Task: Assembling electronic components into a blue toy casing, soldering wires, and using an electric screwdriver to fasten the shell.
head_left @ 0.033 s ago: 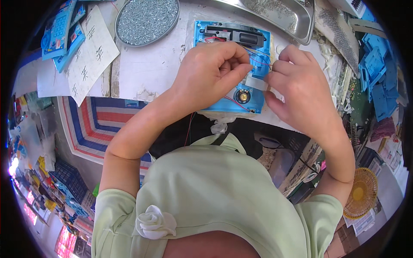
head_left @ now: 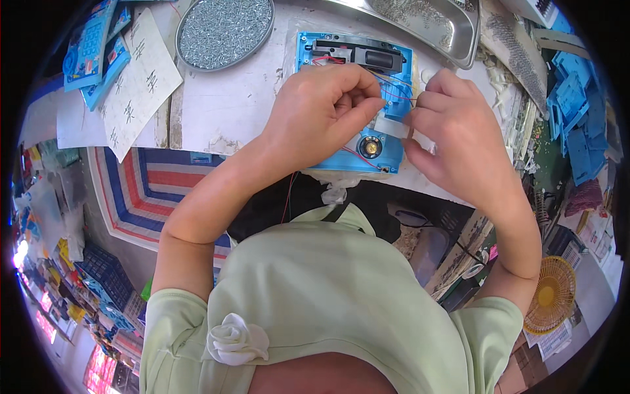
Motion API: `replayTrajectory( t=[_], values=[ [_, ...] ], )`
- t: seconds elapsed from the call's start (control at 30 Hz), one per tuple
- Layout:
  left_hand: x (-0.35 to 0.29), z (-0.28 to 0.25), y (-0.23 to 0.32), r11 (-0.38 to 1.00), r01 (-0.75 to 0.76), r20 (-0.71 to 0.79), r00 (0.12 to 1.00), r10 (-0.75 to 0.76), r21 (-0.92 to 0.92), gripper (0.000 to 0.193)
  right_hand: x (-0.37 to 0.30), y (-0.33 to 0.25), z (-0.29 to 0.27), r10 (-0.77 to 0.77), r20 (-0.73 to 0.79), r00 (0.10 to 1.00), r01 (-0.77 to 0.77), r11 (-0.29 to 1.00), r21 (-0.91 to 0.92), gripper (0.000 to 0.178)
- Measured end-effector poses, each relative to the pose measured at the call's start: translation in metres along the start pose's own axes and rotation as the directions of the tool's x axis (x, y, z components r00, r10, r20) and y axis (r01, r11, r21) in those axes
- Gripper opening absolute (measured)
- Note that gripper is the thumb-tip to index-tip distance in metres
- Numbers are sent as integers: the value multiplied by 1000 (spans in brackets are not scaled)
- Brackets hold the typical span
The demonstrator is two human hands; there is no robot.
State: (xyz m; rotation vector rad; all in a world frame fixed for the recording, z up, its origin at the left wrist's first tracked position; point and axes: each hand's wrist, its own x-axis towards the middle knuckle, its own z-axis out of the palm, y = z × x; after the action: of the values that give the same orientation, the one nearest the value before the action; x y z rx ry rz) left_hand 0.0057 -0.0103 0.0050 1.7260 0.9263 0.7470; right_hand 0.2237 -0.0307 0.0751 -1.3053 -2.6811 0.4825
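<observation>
A blue plastic housing (head_left: 315, 161) lies on the white-topped bench below my hands. A black panel (head_left: 357, 54) is fitted across its far end, and a small round speaker (head_left: 371, 147) sits in its near part. My left hand (head_left: 321, 108) is over the housing's left side, thumb and index finger pinched. What it pinches, if anything, is hidden. My right hand (head_left: 459, 128) is at the right edge, fingers closed on the end of a whitish strip (head_left: 392, 127) that lies over the housing. Thin red and yellow wires (head_left: 397, 96) run between the two hands.
A round metal dish (head_left: 225, 33) of small screws stands far left, beside a marked paper sheet (head_left: 141, 85) and blue printed pieces (head_left: 92, 49). A metal tray (head_left: 462, 43) with small parts is far right. Blue plastic parts (head_left: 584, 111) are piled at the right.
</observation>
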Motion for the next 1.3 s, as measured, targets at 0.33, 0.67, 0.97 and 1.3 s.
replayTrajectory(
  t=[0.33, 0.67, 0.97, 1.3],
  values=[
    [0, 3, -3, 999, -33, -34, 999, 33, 16, 7, -14, 27, 22, -1, -123, 992, 27, 978, 208, 24],
    [0, 6, -4, 989, -127, -98, 986, 134, 72, 9, -29, 36, 49, 42, -267, 963, 62, 927, 370, 26],
    [-2, 2, -2, 987, -115, -94, 988, 126, 111, 9, -13, -9, 22, 41, -18, 999, -43, 984, -175, 42],
    [0, 6, 5, 974, -140, -13, 989, 144, 180, 12, -44, -18, 40, 210, -106, 972, -219, 972, -85, 61]
  ],
)
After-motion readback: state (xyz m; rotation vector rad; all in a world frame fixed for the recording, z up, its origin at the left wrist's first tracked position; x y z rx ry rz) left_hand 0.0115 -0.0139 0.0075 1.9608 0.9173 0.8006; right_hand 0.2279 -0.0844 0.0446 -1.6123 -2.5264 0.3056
